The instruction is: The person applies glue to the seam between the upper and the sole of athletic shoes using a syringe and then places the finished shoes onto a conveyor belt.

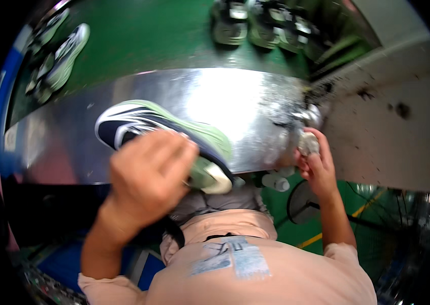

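Note:
A dark navy running shoe with white stripes and a pale green sole is tilted on its side over the metal worktop. Its heel end hangs past the near edge. My left hand is closed around the shoe's opening, and the fingers hide part of the upper. Off to the right, by the worktop's corner, my right hand pinches a small off-white lump; its material is not clear. Just beyond those fingers sits a blurred whitish, shiny object whose kind I cannot make out.
The shiny metal worktop carries dark smears toward its right end. Beyond it, a green surface holds shoes at left and several more at back right. A stained pale panel borders the right. Below the edge is a white-capped bottle.

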### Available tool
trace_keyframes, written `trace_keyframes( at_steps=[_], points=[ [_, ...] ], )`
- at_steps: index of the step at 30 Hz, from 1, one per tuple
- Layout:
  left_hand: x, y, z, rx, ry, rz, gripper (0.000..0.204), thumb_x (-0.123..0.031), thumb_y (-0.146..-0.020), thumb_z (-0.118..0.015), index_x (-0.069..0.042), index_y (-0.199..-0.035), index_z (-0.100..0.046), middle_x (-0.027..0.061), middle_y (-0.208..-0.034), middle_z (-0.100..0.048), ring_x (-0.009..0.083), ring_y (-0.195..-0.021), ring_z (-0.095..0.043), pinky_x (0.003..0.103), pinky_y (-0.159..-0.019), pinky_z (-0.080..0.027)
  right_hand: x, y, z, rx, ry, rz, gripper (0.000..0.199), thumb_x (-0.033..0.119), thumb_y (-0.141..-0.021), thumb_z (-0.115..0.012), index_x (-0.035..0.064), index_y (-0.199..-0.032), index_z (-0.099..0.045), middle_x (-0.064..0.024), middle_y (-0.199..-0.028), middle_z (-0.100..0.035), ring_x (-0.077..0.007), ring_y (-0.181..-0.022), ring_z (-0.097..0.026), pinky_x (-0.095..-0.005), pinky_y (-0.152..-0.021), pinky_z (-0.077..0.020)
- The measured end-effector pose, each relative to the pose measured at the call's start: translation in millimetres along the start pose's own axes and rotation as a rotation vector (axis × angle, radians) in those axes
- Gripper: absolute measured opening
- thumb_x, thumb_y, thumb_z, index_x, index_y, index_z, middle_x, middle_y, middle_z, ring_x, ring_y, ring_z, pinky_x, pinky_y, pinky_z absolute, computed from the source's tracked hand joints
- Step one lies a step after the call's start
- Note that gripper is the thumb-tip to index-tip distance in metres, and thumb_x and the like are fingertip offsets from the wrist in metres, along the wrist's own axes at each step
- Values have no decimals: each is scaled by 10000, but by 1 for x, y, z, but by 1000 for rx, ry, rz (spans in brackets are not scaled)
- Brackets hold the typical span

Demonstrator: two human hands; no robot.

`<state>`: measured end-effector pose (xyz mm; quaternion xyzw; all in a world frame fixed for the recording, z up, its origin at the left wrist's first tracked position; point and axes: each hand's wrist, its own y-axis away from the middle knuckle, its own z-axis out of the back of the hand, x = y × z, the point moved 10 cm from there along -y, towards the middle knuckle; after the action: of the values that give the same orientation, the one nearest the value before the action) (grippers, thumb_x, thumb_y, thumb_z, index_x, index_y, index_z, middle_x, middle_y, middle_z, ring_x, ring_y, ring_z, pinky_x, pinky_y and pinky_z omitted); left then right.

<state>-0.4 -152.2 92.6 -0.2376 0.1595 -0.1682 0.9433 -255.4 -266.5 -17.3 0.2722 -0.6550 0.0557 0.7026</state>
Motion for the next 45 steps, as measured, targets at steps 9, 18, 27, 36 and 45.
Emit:
trace_keyframes(
  at_steps=[9,18,27,36,45],
  points=[
    [-26,57,4,-167,-4,123,171,-68,-762,-627,-56,-924,-680,100,-948,-679,241,-892,-648,345,-794,-544,68,-2,-80,219,-133,127,910,772,-719,-562,74,-1265,-354,-50,-784,-496,-39,-522,-372,-152,-371,-335],
    [-25,66,1,-181,49,146,139,-104,-807,-586,-64,-907,-673,81,-983,-679,222,-953,-627,346,-851,-528,112,-42,-258,883,-429,-161,736,673,-903,-319,43,-1282,-322,-30,-608,-436,-98,-424,-316,-228,-369,-299],
    [-26,74,3,-237,59,133,175,-145,-832,-554,-44,-918,-668,90,-994,-666,204,-948,-624,329,-883,-507,83,-62,-310,856,-425,-422,805,699,-898,-224,29,-1330,-335,-45,-641,-394,-118,-479,-301,-237,-378,-272],
    [-27,77,0,-222,46,108,205,-190,-860,-517,-51,-912,-659,60,-991,-664,187,-985,-609,344,-938,-481,72,-71,-333,850,-333,-491,820,704,-901,-192,10,-1313,-342,-35,-633,-377,-103,-472,-281,-214,-373,-277],
    [-27,79,0,-242,57,105,182,-180,-843,-542,-47,-893,-657,57,-979,-666,188,-984,-610,339,-931,-489,88,-58,-327,904,-91,-375,860,752,-869,-233,-5,-1275,-272,-26,-606,-387,-81,-440,-288,-207,-370,-283]
  ],
)
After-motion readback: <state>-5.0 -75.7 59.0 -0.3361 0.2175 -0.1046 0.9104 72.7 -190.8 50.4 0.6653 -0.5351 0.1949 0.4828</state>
